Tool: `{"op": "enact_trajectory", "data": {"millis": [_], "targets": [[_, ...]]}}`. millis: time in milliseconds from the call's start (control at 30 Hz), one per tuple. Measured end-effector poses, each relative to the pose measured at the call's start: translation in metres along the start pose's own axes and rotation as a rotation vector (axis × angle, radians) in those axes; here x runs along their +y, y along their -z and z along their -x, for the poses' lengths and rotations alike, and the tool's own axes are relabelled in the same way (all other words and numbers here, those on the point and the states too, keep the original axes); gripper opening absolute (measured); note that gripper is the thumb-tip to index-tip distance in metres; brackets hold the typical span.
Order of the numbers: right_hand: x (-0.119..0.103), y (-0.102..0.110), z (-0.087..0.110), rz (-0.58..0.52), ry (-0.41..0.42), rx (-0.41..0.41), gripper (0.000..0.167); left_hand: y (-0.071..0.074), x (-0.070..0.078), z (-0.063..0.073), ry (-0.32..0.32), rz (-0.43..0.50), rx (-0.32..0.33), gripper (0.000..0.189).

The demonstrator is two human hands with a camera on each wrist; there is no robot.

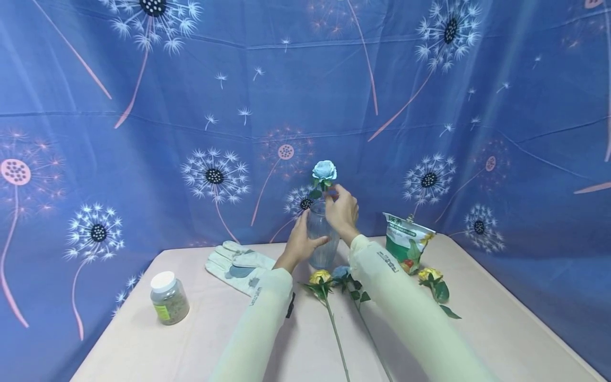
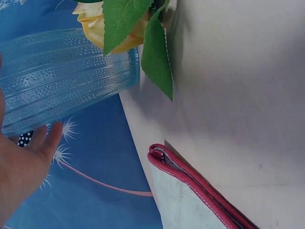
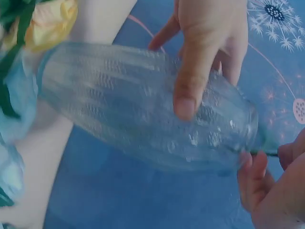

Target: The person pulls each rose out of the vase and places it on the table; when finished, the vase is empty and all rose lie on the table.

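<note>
Near the back of the table stands a clear bluish ribbed glass vase [image 1: 319,225]. My left hand [image 1: 300,241] holds it from the left, thumb across the front; in the right wrist view this hand [image 3: 207,47] wraps the vase's upper half. At the mouth, my right hand [image 1: 342,211] pinches the green stem of a light blue rose [image 1: 324,171], whose bloom is above the rim. The right wrist view has the right hand's fingers [image 3: 257,179] touching the rim, the stem [image 3: 267,153] entering the vase. In front lie a yellow rose [image 1: 320,277] and another blue rose [image 1: 341,272].
White work gloves [image 1: 241,265] lie left of the vase, with a red-trimmed cuff [image 2: 190,183]. Farther left is a white-lidded jar [image 1: 169,300]. On the right, a green-and-white bag [image 1: 404,241] stands behind another yellow rose [image 1: 430,275]. A blue dandelion-print cloth [image 1: 267,95] hangs behind.
</note>
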State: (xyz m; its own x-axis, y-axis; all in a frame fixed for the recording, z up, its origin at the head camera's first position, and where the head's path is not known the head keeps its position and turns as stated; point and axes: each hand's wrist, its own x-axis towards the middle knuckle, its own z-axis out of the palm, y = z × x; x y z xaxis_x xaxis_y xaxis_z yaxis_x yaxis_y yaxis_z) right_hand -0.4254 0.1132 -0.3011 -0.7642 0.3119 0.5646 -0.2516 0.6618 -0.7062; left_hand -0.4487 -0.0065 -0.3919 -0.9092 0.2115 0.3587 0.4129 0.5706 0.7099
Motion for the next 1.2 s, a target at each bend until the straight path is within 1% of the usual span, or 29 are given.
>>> {"op": "enact_trajectory", "data": {"millis": [100,200,333,400,433,533,600,700,767,900,1000,1100,1200], "targets": [[-0.001,0.005,-0.003,0.002,0.018,-0.031,0.021,-0.001,0.000,0.000,-0.002,-0.004,-0.001,0.108],[0.000,0.008,-0.006,-0.005,0.061,-0.073,0.022,-0.001,0.000,0.000,-0.006,-0.008,0.002,0.109],[0.000,0.011,-0.011,-0.096,0.129,-0.147,0.022,-0.001,0.000,0.000,-0.007,-0.003,-0.002,0.109],[0.001,0.012,-0.013,-0.168,0.147,-0.202,0.022,0.000,0.000,0.000,-0.003,0.008,-0.009,0.110],[0.002,0.011,-0.014,-0.200,0.148,-0.233,0.022,0.001,0.000,0.000,-0.002,0.013,-0.010,0.110],[0.005,0.010,-0.016,-0.243,0.136,-0.314,0.024,0.001,-0.001,0.000,-0.002,0.021,-0.011,0.109],[0.006,0.009,-0.015,-0.266,0.114,-0.349,0.026,0.001,-0.002,0.001,-0.001,0.016,-0.011,0.108],[0.007,0.008,-0.012,-0.299,0.065,-0.371,0.027,0.001,-0.002,0.001,0.001,0.010,-0.011,0.108],[0.006,0.007,-0.011,-0.301,0.038,-0.368,0.027,0.000,-0.002,0.001,0.004,0.005,-0.009,0.109],[0.004,0.008,-0.009,-0.242,0.012,-0.366,0.026,0.000,-0.001,0.001,0.001,0.009,-0.004,0.110],[0.005,0.010,-0.008,-0.240,-0.003,-0.391,0.022,-0.001,-0.002,0.001,-0.008,0.007,-0.001,0.107],[0.005,0.013,-0.009,-0.287,-0.005,-0.404,0.020,-0.001,-0.003,0.000,-0.022,0.005,0.003,0.106],[0.006,0.016,-0.010,-0.312,0.037,-0.368,0.021,-0.002,-0.004,0.000,-0.026,0.007,0.003,0.107]]}}
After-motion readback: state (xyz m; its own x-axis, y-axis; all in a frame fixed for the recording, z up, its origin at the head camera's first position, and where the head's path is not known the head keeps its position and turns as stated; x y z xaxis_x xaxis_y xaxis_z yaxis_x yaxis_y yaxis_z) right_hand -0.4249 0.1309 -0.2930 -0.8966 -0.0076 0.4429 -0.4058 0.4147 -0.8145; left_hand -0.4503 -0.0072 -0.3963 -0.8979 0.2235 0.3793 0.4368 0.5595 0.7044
